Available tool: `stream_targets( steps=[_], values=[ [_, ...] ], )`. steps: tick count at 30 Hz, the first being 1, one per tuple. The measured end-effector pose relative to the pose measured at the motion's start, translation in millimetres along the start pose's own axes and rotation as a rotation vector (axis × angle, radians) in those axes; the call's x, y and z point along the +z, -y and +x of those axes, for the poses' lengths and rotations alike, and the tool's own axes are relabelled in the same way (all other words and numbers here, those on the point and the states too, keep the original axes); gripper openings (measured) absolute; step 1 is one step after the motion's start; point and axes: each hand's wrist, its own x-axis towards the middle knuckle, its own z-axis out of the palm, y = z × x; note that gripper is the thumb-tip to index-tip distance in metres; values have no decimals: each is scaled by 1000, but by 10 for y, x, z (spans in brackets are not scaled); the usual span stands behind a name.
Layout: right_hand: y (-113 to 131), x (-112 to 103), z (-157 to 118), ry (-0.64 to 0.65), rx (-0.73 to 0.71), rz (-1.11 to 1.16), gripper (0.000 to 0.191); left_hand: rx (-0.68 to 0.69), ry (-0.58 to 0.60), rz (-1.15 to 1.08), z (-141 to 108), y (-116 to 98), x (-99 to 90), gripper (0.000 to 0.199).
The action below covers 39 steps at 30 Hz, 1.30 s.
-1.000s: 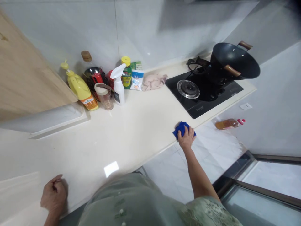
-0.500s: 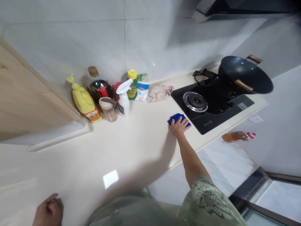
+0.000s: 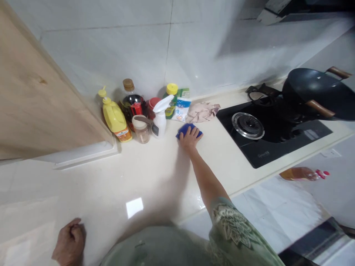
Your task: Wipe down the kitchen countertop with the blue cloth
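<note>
My right hand (image 3: 190, 139) lies over a folded blue cloth (image 3: 185, 130) and presses it to the pale countertop (image 3: 155, 166), fingers spread across it. The cloth sits just in front of a crumpled beige rag (image 3: 203, 112) and to the right of a white spray bottle (image 3: 159, 122). At the lower left, my left hand (image 3: 70, 242) rests on the counter with its fingers curled in, and nothing shows in it.
Behind stand a yellow pump bottle (image 3: 115, 118), a dark sauce bottle (image 3: 133, 101), a lidded jar (image 3: 141, 131), a yellow-capped bottle (image 3: 171, 99) and a white-blue packet (image 3: 182, 109). On the right, a black wok (image 3: 318, 88) sits on the gas hob (image 3: 266, 144). A bottle of amber liquid (image 3: 299, 173) is beyond the counter edge.
My right hand has slid the blue cloth left and back, away from the hob's edge toward the spray bottle and rag. The view has shifted left. My left hand stays curled on the counter.
</note>
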Motion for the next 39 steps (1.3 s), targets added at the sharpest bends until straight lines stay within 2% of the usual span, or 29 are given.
stream_targets(
  steps=[3, 7, 15, 18, 19, 23, 25, 27, 31, 36, 39],
  values=[
    [217, 12, -251, -7, -144, 8, 72, -26, 27, -17, -36, -58, -44, 33],
    [317, 2, -707, -9, -291, 29, 71, -44, 17, -55, -105, -153, -106, 37],
    [464, -45, -1827, -43, -365, 17, 70, -51, -9, -192, -235, -169, -150, 34],
    [636, -88, -2231, -23, -371, 21, 69, -106, 27, -288, -238, -327, -105, 34],
    [714, -103, -2360, -10, -377, 21, 70, -61, 68, -338, -241, -426, -80, 34],
    [1080, -123, -2878, 10, -473, 42, 69, 386, 195, -510, -317, -911, 32, 38],
    [1275, -103, -3140, -7, -534, 67, 69, 469, 214, -542, -362, -1073, 56, 37],
    [1483, -73, -3396, -14, -585, 89, 69, 516, 209, -563, -369, -1115, 38, 36],
    [1980, -22, -3900, 39, -700, 104, 63, 556, 167, -575, -228, -888, -94, 37],
    [2696, 25, -4513, 23, -917, 238, 60, 552, 93, -493, 76, -340, -211, 47],
    [3121, 63, -4818, 27, -986, 313, 58, 550, 22, -381, 248, 29, -232, 52]
  ],
)
